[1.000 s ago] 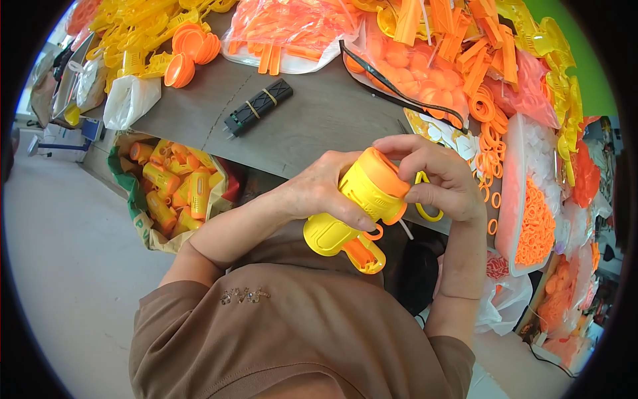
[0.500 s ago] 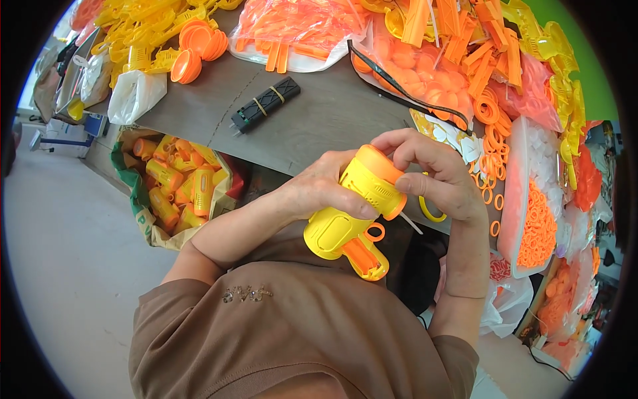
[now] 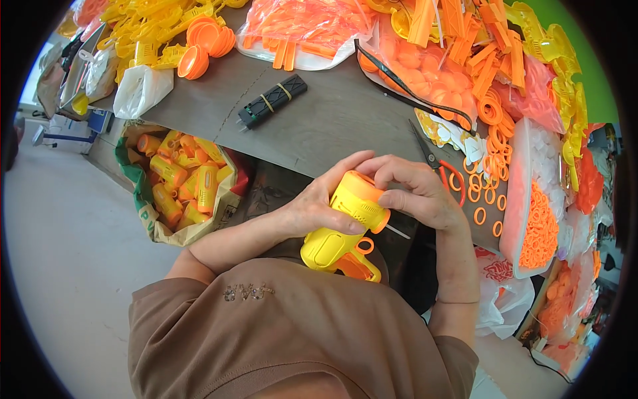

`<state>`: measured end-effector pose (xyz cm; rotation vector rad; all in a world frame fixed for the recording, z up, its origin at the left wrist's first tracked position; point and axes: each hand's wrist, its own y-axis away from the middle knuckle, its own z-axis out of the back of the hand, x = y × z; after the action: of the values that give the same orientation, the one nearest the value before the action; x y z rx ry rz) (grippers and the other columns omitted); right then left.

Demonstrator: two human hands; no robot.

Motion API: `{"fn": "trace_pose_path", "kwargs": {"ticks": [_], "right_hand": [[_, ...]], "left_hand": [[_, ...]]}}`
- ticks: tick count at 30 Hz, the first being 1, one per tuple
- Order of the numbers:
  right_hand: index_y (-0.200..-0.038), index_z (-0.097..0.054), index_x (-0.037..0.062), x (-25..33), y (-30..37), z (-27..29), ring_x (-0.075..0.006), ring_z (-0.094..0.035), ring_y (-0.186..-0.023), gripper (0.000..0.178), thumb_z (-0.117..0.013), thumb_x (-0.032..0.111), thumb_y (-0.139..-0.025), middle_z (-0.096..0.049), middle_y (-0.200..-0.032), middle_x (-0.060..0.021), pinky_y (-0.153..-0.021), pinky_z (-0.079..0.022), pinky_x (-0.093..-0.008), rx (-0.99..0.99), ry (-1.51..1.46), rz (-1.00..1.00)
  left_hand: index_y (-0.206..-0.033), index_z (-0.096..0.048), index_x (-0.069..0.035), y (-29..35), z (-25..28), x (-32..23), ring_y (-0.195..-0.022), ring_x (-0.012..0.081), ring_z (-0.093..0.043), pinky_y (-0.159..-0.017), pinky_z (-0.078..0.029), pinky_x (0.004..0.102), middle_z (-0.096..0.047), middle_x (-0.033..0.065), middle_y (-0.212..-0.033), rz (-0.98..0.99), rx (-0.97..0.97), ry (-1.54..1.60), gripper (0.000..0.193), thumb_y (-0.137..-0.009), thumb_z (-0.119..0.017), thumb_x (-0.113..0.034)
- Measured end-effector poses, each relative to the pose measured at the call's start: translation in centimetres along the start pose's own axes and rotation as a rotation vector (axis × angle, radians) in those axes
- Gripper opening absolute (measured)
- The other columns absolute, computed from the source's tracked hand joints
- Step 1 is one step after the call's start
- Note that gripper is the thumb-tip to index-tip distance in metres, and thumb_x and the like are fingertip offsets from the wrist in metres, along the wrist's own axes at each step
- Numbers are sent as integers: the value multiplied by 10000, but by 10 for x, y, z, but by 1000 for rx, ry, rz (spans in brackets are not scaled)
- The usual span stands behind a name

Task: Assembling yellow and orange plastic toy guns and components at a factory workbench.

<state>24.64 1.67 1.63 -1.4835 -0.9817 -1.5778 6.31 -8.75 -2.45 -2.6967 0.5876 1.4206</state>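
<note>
Both hands together on one yellow plastic toy housing (image 3: 345,226), held above the lap, just in front of the near edge of the bench (image 3: 319,126).

L hand (image 3: 316,209): wrapped round the mid-body from the left, thumb across the top, fingers clamped on the housing.
R hand (image 3: 415,193): fingers curled over the upper end, fingertips (image 3: 389,198) pressing at the orange rim; grip closed on the part.

Housing: tilted, upper end toward the bench, lower end toward the torso. Orange ring + orange insert (image 3: 359,263) visible at the lower end. What sits under the R fingertips: can't tell, hidden.

Surroundings:
- Scissors w/ orange handles (image 3: 438,166) on the bench, just beside R hand, blades pointing away from the person.
- Loose orange rings (image 3: 482,196) scattered near the scissors, right of R hand.
- Clear tray of small orange pieces (image 3: 538,226) at far right.
- Black block w/ rubber bands (image 3: 272,101) on bare bench, well apart from hands.
- Orange caps (image 3: 206,43), stacked, at upper left among yellow parts.
- Sack of finished yellow/orange housings (image 3: 183,189) on the floor, left of the person, below the bench edge.
- Bags of orange strips (image 3: 306,26) along the far side.
</note>
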Motion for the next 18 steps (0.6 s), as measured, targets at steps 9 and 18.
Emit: {"fn": "trace_pose_path", "kwargs": {"ticks": [9,18], "right_hand": [[-1000,-567,-8,-16,23,-40,-213,-571,-1013,248,-680,97,-806,-550,-1200,-149,-859,-466,-300,-272,142,-16],[-1095,-578,-2,-26,25,-77,-264,-560,-970,397,-729,145,-759,-553,-1076,-145,-829,-464,-338,-500,496,252]], "left_hand": [[-1356,-323,-76,18,6,20,-1110,201,-522,-940,-440,349,-503,107,-1208,-41,-61,32,809,-669,-752,-91],[-1203,-412,-68,26,6,26,-1032,181,-553,-886,-467,340,-559,103,-1096,-64,-88,28,634,-663,-745,-78]]}}
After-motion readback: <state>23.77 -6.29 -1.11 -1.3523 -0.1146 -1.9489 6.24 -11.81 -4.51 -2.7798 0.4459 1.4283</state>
